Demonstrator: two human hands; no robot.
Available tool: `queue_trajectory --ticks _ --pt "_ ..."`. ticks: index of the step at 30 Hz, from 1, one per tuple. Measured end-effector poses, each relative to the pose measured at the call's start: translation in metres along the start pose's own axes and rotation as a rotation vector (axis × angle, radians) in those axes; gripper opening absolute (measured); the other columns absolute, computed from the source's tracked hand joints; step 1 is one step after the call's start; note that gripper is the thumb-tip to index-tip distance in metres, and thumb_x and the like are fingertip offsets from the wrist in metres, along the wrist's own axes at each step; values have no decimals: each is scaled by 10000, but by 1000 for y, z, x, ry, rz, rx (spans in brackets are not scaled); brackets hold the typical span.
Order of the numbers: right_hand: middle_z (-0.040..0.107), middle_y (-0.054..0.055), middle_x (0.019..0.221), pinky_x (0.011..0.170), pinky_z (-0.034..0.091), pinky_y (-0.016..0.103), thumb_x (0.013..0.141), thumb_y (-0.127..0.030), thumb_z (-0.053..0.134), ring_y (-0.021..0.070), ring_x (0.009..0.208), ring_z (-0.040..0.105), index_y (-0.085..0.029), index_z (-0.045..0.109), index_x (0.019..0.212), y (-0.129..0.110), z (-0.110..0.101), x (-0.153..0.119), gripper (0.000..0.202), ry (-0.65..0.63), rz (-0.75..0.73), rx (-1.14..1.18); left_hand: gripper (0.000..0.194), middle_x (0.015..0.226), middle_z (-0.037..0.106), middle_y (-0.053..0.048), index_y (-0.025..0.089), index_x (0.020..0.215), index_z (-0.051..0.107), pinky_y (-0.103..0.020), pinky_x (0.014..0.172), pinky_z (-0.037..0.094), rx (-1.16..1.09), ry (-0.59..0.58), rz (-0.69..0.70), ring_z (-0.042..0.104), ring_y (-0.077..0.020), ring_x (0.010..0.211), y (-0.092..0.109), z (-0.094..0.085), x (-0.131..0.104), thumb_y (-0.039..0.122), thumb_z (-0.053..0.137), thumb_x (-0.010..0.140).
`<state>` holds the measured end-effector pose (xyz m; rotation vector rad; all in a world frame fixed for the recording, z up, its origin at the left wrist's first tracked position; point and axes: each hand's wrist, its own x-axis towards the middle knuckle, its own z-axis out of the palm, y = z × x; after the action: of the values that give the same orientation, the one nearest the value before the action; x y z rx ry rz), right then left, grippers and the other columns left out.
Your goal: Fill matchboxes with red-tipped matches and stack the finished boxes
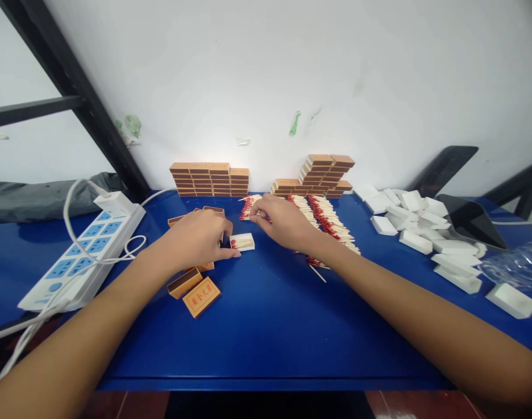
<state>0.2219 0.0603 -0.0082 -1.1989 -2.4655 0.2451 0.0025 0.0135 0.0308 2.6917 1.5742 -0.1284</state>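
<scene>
A small white tray [247,247] holding some red-tipped matches lies on the blue table [266,326]. My left hand [200,235] is at the tray's left side, thumb by its near edge and the other fingers curled; whether it grips the tray is hard to tell. Above and right of the tray, my right hand [277,218] is pinched over the leftmost matches [248,206]; anything between its fingertips is too small to make out. More rows of matches [331,224] lie beyond my right wrist. Orange matchbox sleeves [202,297] lie under and below my left hand.
Stacked matchboxes [209,179] stand against the wall at the left, with another stack [316,174] right of centre. A heap of white trays [417,218] lies at the right, near a clear plastic bottle [517,265]. A power strip [85,250] with white cables is at the left.
</scene>
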Motion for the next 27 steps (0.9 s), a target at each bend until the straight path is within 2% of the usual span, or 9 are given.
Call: queue_trajectory --ticks 5,12,16,22,27 --pt "673 93 1097 836 423 311 1058 -222 663 215 979 635 -162 752 1094 19 7 4 113 7 19 -46 337 924 760 -74 199 867 756 -342 623 369 11 -4 -6 668 -221 738 1 0 -1 531 780 922" --pt "671 81 1053 829 430 307 1032 -203 696 218 994 635 -172 736 993 14 9 4 64 -47 27 -33 359 945 770 -73 200 878 752 -332 625 375 7 -25 -15 676 -215 758 3 -2 0 554 781 924" --pt "673 80 1054 830 440 302 1048 -183 656 211 982 634 -175 707 964 13 7 3 98 -91 40 -19 350 947 771 -71 202 890 750 -331 628 378 10 -33 -24 672 -213 756 4 -3 0 549 769 934" --pt "672 86 1122 839 450 305 1045 -213 677 210 994 635 -175 688 1036 14 6 1 40 -86 35 -26 332 938 763 -70 206 848 750 -332 628 385 13 3 4 669 -215 757 0 0 0 528 778 921" --pt "688 89 1093 860 450 312 1054 -196 666 219 1032 644 -173 690 973 15 6 2 87 -125 30 -38 340 922 757 -71 202 866 751 -337 634 379 0 -7 3 665 -217 751 1 0 0 536 780 924"
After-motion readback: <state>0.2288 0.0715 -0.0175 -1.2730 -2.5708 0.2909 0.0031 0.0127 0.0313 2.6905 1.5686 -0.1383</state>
